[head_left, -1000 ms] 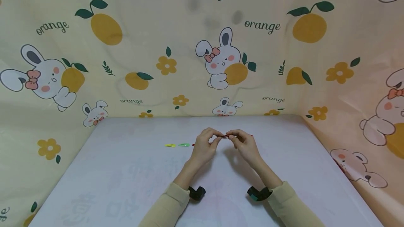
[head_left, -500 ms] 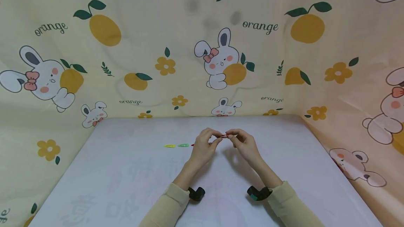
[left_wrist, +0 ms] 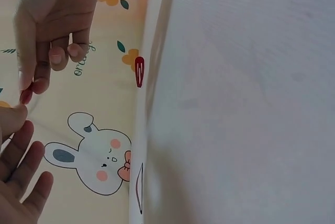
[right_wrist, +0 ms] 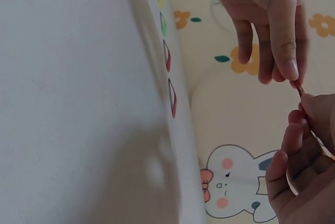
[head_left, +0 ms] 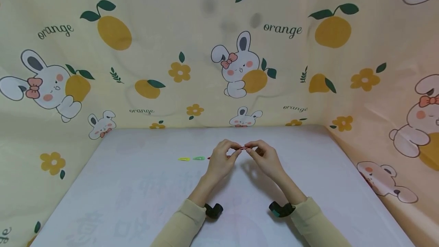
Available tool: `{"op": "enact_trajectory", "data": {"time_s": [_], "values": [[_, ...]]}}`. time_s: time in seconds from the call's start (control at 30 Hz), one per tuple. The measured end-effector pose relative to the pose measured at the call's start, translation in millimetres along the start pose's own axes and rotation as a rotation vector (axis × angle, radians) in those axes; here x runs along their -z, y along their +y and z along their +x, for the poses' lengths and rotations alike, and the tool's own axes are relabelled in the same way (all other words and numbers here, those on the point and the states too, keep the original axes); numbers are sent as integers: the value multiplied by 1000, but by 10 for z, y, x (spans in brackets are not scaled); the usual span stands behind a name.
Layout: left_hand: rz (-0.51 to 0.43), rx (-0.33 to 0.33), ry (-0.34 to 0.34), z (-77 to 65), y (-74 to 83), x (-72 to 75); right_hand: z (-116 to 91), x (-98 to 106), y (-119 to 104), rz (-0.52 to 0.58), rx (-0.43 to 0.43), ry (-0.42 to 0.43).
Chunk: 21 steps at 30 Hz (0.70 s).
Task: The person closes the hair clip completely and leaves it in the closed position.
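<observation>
A small red snap hair clip (head_left: 244, 148) is held above the far part of the table, between both hands. My left hand (head_left: 221, 159) pinches one end between thumb and fingertips. The other end is pinched by my right hand (head_left: 267, 161); fingertips cover much of the clip. On the table to the left lie a yellow hair clip (head_left: 184, 159) and a green hair clip (head_left: 199, 158). Beyond them in the right wrist view are two red clips, an upper one (right_wrist: 167, 56) and a lower one (right_wrist: 172, 98), their parts bowed apart. Another red clip (left_wrist: 140, 72) shows in the left wrist view.
The white-covered table (head_left: 154, 201) ends at a patterned cloth backdrop (head_left: 202, 94) with rabbits and oranges. Its cloth also hangs along both sides. Dark wrist cameras, left (head_left: 214, 211) and right (head_left: 282, 209), sit at the sleeve cuffs.
The held clip looked thin and dark a second ago and now shows more red. The right fingertips have shifted slightly on it; both hands stay in nearly the same place.
</observation>
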State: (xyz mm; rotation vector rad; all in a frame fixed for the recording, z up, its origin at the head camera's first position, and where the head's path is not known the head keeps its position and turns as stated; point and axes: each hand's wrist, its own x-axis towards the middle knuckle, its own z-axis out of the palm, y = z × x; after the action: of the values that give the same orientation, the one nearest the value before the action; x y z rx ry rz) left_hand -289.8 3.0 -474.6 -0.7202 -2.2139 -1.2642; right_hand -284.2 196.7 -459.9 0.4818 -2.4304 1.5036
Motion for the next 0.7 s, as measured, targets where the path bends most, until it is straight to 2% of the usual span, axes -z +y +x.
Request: {"op": "enact_trajectory", "data": {"time_s": [0.17,0.33,0.7], "values": [[14,59,-29,14,10,-9,9,10,46,-11,1,1],[50,90,-60,55,0,-15,31,13,75,-45,8,-1],[138,162,-202,177,-52,-5,114,16,185,-142,70,-22]]}}
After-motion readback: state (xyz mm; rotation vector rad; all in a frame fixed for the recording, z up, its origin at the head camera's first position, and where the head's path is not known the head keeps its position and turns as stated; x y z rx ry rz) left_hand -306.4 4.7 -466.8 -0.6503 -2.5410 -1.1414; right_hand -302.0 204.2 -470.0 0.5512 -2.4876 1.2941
